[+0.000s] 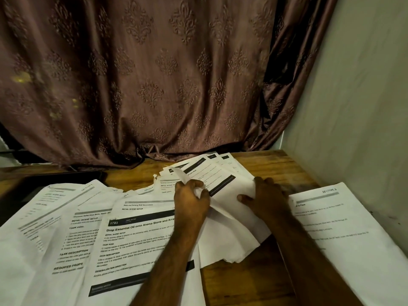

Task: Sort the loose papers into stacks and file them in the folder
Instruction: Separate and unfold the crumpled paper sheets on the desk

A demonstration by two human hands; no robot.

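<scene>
A fanned bunch of printed white sheets (223, 180) lies at the middle of the wooden table (276, 166). My left hand (189, 197) grips the left edge of that bunch, its fingers curled round the paper. My right hand (267, 195) holds the right side, thumb on top of the sheets. A sheet headed "Drop Essential Oil onto Aroma Stone" (136, 244) lies under my left forearm. More loose sheets (50, 217) spread over the left of the table. A sheet marked "Section 2" (344, 228) lies to the right. I cannot tell whether a folder is in view.
A dark flat object (55, 180) sits at the back left, partly under papers. A brown patterned curtain (154, 74) hangs behind the table. A pale wall (357, 96) closes the right side. Bare wood shows at the back right corner and near the front middle.
</scene>
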